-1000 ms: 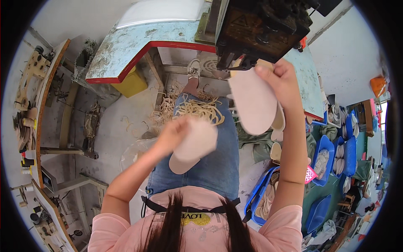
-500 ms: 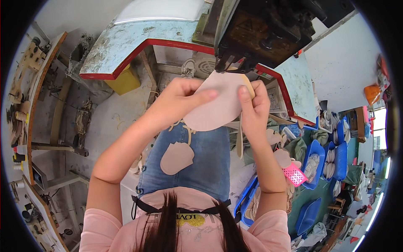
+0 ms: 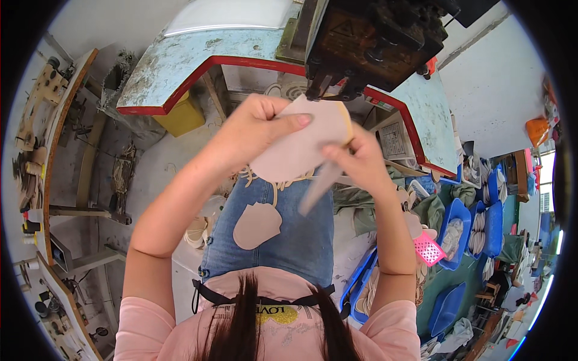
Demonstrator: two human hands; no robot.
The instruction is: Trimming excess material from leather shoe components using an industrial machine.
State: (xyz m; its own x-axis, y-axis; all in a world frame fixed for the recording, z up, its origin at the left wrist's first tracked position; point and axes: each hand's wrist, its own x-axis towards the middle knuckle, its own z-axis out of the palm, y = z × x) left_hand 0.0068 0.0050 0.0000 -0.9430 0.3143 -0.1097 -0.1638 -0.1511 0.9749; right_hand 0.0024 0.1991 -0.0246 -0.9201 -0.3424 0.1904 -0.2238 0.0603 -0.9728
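Observation:
Under the dark machine head [image 3: 372, 48], a flat pale pink-beige shoe-shaped piece [image 3: 301, 144] is held up, with a yellowish edge along its right side. My left hand [image 3: 253, 129] pinches its left side, thumb on top. My right hand [image 3: 361, 159], somewhat blurred, is closed at the piece's right edge, thumb over the face; its fingertips are partly hidden. A narrow pale piece [image 3: 319, 188], smeared by motion, hangs below my right hand; how it is held does not show. Another pink-beige cut piece [image 3: 257, 226] lies on my lap, with thin pale strips [image 3: 286, 183] above it.
A worn light-blue table [image 3: 180, 66] with a red edge surrounds the machine. Below it stands a yellow bin [image 3: 182, 117]. Blue baskets [image 3: 453, 231] with pale pieces and a pink perforated basket [image 3: 428, 249] are at the right; a wooden shelf [image 3: 69, 144] is at the left.
The held piece has shifted slightly left and down. My right hand has moved down along its edge, and the narrow piece hanging there has swung left over my lap.

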